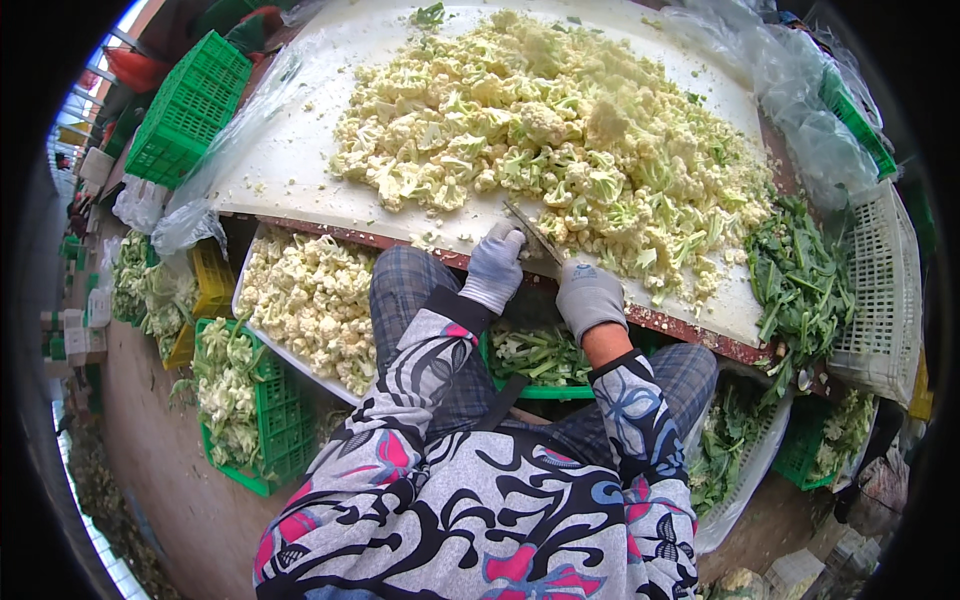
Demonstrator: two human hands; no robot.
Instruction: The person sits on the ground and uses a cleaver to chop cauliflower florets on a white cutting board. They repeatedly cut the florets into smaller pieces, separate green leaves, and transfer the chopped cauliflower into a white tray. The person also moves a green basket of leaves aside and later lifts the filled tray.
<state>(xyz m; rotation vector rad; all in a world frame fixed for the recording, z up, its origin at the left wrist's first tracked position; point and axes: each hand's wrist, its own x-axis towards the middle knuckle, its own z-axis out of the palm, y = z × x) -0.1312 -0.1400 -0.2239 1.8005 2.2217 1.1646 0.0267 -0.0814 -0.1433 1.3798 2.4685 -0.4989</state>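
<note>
My right hand [591, 296], in a grey knit glove, is closed on a knife [534, 231] whose thin blade points up and left. The blade passes close beside my left hand [496, 264], gloved in grey with bluish stains, its fingers curled at the near edge of the white table. Whether the left hand holds a small piece is hidden. Just beyond both hands a large heap of cut cauliflower florets [480, 127] lies on the white tabletop [270, 169].
A white tub of florets [311, 300] stands at the left knee. Below the table edge a green basket [555, 391] holds leaf stalks. Green leaves [799, 277] pile at the right, beside a white crate [881, 300]. Green crates [191, 109] and plastic sheeting [795, 97] flank the table.
</note>
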